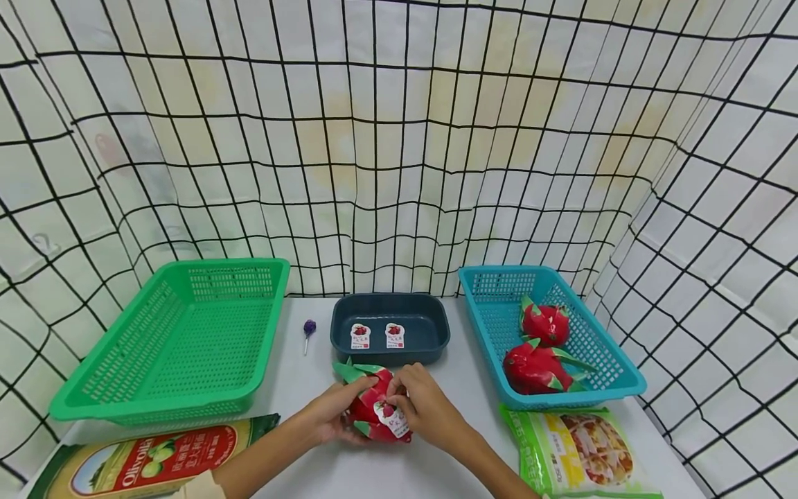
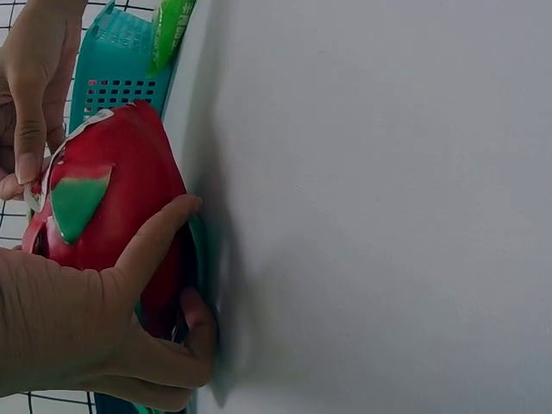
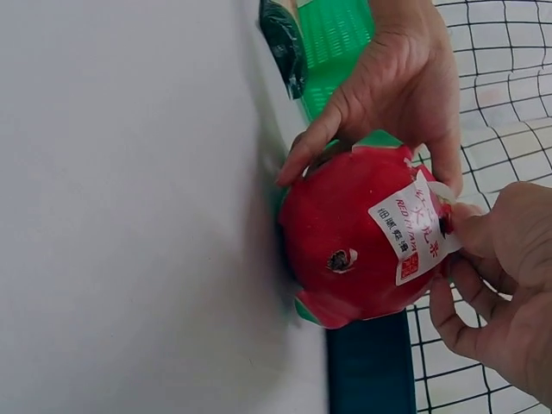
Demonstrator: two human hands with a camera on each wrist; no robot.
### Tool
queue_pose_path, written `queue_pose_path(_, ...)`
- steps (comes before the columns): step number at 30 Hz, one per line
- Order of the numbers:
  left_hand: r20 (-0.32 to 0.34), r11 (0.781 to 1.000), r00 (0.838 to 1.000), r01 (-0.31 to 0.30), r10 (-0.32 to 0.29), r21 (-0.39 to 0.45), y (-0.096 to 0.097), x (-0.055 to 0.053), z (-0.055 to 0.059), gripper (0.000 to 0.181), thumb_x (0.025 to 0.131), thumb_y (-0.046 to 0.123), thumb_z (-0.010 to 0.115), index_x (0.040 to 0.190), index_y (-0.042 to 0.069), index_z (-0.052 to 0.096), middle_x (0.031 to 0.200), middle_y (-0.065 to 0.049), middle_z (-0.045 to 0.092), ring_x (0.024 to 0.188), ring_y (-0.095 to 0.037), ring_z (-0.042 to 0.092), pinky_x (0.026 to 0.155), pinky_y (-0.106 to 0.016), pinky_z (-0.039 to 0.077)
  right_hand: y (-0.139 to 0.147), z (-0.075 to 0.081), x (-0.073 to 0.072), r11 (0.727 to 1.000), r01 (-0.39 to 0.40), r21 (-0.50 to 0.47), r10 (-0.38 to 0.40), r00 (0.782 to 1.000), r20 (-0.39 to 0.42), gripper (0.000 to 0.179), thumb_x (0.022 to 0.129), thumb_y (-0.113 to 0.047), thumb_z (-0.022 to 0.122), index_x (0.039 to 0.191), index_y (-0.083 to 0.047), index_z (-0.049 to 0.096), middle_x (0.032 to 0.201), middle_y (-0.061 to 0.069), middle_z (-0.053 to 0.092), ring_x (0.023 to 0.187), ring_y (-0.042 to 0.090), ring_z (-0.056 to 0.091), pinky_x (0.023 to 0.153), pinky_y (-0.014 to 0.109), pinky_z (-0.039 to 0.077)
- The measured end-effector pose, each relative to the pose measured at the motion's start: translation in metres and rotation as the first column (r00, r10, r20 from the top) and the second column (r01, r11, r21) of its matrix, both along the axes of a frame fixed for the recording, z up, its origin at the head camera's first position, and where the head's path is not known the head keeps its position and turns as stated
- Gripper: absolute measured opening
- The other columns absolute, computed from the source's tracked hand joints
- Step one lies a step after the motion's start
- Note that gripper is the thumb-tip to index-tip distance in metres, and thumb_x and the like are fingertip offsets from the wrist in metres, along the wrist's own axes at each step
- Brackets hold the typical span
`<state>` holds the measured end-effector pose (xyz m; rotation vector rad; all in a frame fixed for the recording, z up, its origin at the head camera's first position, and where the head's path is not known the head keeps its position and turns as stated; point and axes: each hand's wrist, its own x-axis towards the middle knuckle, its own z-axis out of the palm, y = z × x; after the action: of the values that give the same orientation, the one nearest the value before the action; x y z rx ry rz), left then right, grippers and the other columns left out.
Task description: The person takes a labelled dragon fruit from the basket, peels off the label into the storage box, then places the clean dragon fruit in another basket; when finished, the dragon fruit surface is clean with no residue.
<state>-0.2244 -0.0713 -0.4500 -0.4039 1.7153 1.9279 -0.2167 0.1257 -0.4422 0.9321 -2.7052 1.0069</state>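
Note:
A red dragon fruit (image 1: pixel 364 409) with green scales is held just above the white table, in front of the dark tray. My left hand (image 1: pixel 337 412) grips it from the left, thumb and fingers spread around its side, as the left wrist view also shows. On the fruit's right side sits a white label sticker (image 3: pixel 410 228) with printed characters and a fruit picture. Thumb and fingers of my right hand (image 1: pixel 430 409) pinch the edge of that sticker, which lies partly against the skin. The dark blue tray (image 1: pixel 389 302) bears two similar stickers (image 1: pixel 395 335) on its inside.
At left stands a green basket (image 1: pixel 187 360); a blue basket (image 1: pixel 486 346) at right holds two dragon fruits (image 1: pixel 539 367). A purple lollipop (image 1: pixel 309 329) lies beside the tray. Packages lie in front: a red-and-tan one (image 1: pixel 156 457) and a green bag (image 1: pixel 580 450). Black netting (image 1: pixel 405 166) surrounds the table.

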Motion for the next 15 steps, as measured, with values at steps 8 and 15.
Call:
queue_pose_path(8, 0.003, 1.000, 1.000, 0.016, -0.016, -0.014, -0.002, -0.001, 0.000, 0.078, 0.089, 0.040, 0.067, 0.140, -0.002, 0.025, 0.135, -0.031, 0.040, 0.123, -0.051, 0.041, 0.080, -0.059, 0.056, -0.002, 0.005, 0.001, 1.000, 0.013, 0.025, -0.012, 1.000, -0.013, 0.019, 0.087, -0.023, 0.074, 0.101, -0.017, 0.064, 0.090, -0.008, 0.058, 0.091, 0.004, 0.048, 0.073, 0.013, 0.051)
queue_pose_path(15, -0.006, 0.999, 1.000, 0.026, -0.026, -0.018, 0.000, -0.003, 0.000, 0.076, 0.090, 0.039, 0.066, 0.140, -0.001, 0.025, 0.135, -0.031, 0.041, 0.122, -0.050, 0.041, 0.079, -0.060, 0.056, -0.008, 0.012, 0.005, 0.969, 0.058, 0.239, -0.037, 0.995, -0.091, 0.015, 0.087, -0.026, 0.073, 0.092, -0.018, 0.062, 0.093, -0.008, 0.056, 0.092, 0.004, 0.046, 0.075, 0.011, 0.051)
